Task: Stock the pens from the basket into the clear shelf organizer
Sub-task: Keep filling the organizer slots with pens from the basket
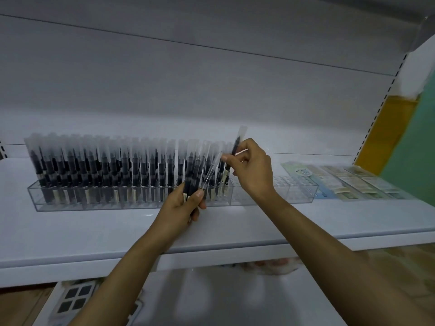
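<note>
Already most of the long clear acrylic shelf organizer [299, 190] is filled: dark pens in frosted clear sleeves [106, 165] stand upright in rows from its left end to just past the middle of the frame. Only the slots at its right end show empty. The left grip [181, 205] is clenched round a small bundle of the same sleeved pens [191, 182], held in front of the organizer. The right grip [253, 165] pinches a single sleeved pen [236, 145] nearly upright, above the last filled row. By my reckoning that pen, the bundle and a few more remain. The basket is out of view. Flat printed packets [353, 180] lie on the white shelf [94, 231] at the frame's right.
</note>
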A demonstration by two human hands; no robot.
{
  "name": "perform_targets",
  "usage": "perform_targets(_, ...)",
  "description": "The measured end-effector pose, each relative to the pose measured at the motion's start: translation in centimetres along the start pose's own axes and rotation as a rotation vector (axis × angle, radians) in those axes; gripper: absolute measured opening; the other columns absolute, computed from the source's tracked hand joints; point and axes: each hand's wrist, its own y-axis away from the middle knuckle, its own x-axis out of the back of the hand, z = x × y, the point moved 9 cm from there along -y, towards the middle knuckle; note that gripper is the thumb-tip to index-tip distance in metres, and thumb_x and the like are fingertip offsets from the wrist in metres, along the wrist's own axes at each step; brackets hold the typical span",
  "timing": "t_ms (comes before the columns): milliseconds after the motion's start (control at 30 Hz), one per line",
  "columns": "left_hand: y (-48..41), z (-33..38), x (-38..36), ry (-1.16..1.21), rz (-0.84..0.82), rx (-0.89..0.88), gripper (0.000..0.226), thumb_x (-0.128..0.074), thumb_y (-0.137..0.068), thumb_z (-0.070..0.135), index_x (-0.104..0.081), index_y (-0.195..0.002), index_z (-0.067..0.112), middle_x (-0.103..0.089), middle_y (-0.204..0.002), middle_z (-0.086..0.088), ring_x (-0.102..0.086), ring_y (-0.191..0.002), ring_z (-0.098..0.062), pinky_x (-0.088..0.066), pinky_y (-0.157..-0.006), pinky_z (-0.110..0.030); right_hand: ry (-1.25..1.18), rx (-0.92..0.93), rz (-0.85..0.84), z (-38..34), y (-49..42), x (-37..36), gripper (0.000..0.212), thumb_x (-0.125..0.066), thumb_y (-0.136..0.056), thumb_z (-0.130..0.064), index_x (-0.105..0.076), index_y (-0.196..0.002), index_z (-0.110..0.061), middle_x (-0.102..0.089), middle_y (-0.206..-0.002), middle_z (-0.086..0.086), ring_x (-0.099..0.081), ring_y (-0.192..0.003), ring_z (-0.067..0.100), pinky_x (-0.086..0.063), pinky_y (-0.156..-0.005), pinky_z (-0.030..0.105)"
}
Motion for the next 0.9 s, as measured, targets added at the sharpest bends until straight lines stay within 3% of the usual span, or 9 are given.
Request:
perform_targets(200,0.2,-0.1,0.3,0.041,0.018,0.004,0.017,-0.046,-0.098,0.027,-0.052,-0.087,0.015,-0.058,-0.062,0.007,-0.044,-0.047,-0.004,-0.037,-0.047,-0.015,0.191,0.092,-0.114,0.0,1.8,-2.5,0.029,-0.071,-0.081,-0.042,-0.054,-0.084,-0.019,-0.065,-0.073,-0.009,-0.059,-0.063,0.010,-0.048,-0.058,0.028)
perform_targets(433,0.2,-0.3,0.4,0.062,0.034,0.018,0.017,-0.046,-0.098,0.027,-0.053,-0.088,0.016,-0.058,-0.061,0.007,-0.044,-0.047,-0.003,-0.036,-0.047,-0.017,0.050,0.049,0.017,1.1,2.8,-2.6,0.026,-0.072,-0.082,-0.040,-0.058,-0.085,-0.019,-0.061,-0.073,-0.012,-0.051,-0.058,-0.001,-0.036,-0.051,0.016)
perform_targets(600,0.1,-0.1,0.5,0.084,0.046,0.023,0.017,-0.047,-0.097,0.027,-0.053,-0.085,0.015,-0.059,-0.061,0.006,-0.044,-0.046,-0.004,-0.036,-0.047,-0.017,-0.032,0.209,0.177,0.9,5.2,-2.7,0.018,-0.065,-0.089,-0.030,-0.065,-0.099,-0.015,-0.067,-0.081,-0.007,-0.059,-0.070,0.008,-0.051,-0.066,0.034)
perform_targets(667,0.0,0.0,0.5,0.086,0.049,0.016,0.016,-0.047,-0.097,0.026,-0.053,-0.086,0.015,-0.059,-0.064,0.005,-0.044,-0.047,-0.005,-0.037,-0.048,-0.018,0.019,0.262,0.247,0.4,5.6,-2.5,0.020,-0.063,-0.086,-0.024,-0.067,-0.104,-0.014,-0.067,-0.085,-0.006,-0.060,-0.078,0.012,-0.042,-0.076,0.030)
perform_targets(767,0.1,-0.1,0.6,0.080,0.057,0.013,0.016,-0.047,-0.098,0.025,-0.053,-0.086,0.015,-0.059,-0.064,0.004,-0.044,-0.047,-0.006,-0.038,-0.048,-0.018,0.040,0.236,0.305,0.8,5.5,-2.1,0.019,-0.065,-0.083,-0.021,-0.068,-0.100,-0.013,-0.068,-0.081,-0.006,-0.060,-0.079,0.014,-0.029,-0.077,0.025)
perform_targets(900,0.2,-0.1,0.5,0.074,0.058,0.009,0.018,-0.046,-0.098,0.024,-0.052,-0.084,0.014,-0.058,-0.059,0.006,-0.043,-0.045,-0.004,-0.036,-0.047,-0.016,-0.054,0.183,0.317,1.9,5.2,-1.8,0.018,-0.066,-0.085,-0.028,-0.067,-0.097,-0.015,-0.067,-0.076,-0.007,-0.062,-0.076,0.013,-0.044,-0.081,0.039)
